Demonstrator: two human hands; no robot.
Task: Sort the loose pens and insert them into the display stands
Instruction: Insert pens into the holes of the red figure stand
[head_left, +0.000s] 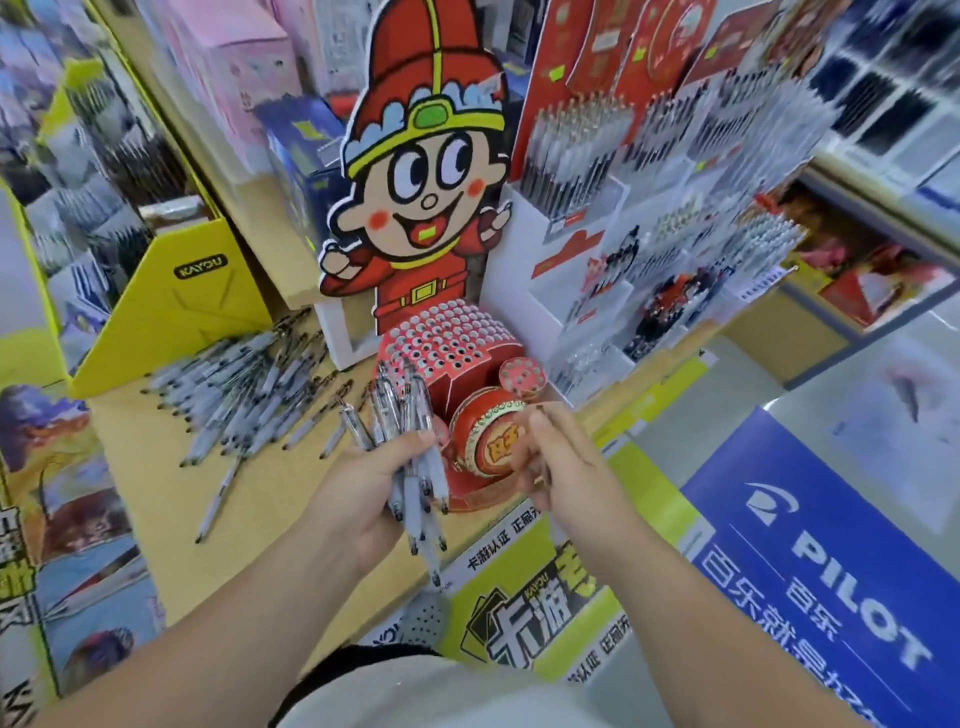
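My left hand grips a bundle of several clear pens, tips pointing down toward me. My right hand hovers beside it with fingers loosely curled; whether it holds a pen is unclear. Just behind both hands stands a red display stand with rows of empty round holes under a cartoon figure cutout. A red drum-shaped ornament sits at the stand's front, next to my right hand. A heap of loose pens lies on the wooden shelf to the left.
A yellow KAYOU box stands behind the loose pens. Filled pen displays rise at the right. The shelf edge carries yellow labels, and a blue PILOT sign lies on the floor below right.
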